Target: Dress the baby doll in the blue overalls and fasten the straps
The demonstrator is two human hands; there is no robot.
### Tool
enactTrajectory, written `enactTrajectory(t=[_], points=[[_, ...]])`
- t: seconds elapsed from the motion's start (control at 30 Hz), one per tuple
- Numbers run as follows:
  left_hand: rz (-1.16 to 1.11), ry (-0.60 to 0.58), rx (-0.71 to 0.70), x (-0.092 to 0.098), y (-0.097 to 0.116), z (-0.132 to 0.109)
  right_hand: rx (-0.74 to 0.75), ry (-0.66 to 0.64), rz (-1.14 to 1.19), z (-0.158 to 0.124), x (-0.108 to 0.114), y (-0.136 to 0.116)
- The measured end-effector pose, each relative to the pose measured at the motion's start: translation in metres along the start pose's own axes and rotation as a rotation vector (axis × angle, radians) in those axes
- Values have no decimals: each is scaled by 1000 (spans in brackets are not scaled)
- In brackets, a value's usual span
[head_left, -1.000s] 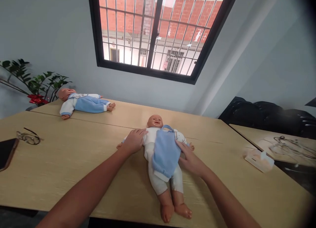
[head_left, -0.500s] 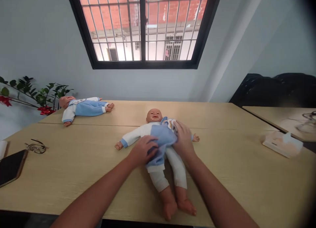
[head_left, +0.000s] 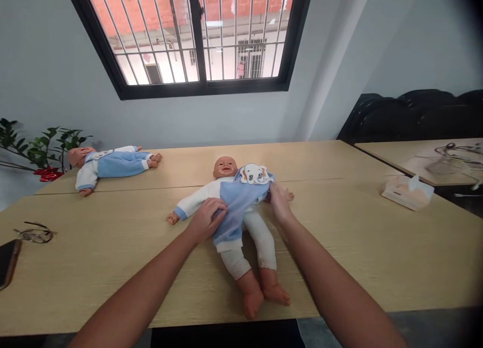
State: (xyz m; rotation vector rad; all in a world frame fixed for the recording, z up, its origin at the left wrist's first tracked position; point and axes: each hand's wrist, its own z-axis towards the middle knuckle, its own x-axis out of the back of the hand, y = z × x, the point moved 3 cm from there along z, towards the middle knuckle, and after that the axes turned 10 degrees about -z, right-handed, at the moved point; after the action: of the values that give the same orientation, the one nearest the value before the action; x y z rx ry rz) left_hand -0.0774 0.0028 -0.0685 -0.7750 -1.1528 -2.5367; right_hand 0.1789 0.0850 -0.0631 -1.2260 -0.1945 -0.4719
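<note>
From my end, the doll point(head_left: 260, 240) lies face up on the bench point(head_left: 339, 247), feet close to the middle of the near edge, head toward the far edge. The blue garment point(head_left: 236, 202) lies askew over its torso, white hem on the leg nearer the bench's left edge, elephant patch point(head_left: 253, 174) up beside the chin. My right hand point(head_left: 279, 201) has its grip clamped on the garment's upper side edge. My left hand point(head_left: 207, 218) touches the opposite side; I cannot tell whether that grip is closed on the cloth. A second doll point(head_left: 123, 164) lies by the far left corner, the glasses point(head_left: 35, 234) sit toward the left edge, and a tissue box point(head_left: 407, 193) stands near the right edge.
</note>
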Motion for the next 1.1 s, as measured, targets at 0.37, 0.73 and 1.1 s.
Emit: enactTrajectory(t=[0.37, 0.73, 1.1], points=[[-27, -18, -18, 1, 0, 1, 174, 32, -54, -17, -8, -22], [-37, 3, -49, 2, -1, 0, -42, -461, 483, 10, 76, -12], [-32, -47, -197, -3, 30, -1, 280, -236, -412, 10, 22, 4]])
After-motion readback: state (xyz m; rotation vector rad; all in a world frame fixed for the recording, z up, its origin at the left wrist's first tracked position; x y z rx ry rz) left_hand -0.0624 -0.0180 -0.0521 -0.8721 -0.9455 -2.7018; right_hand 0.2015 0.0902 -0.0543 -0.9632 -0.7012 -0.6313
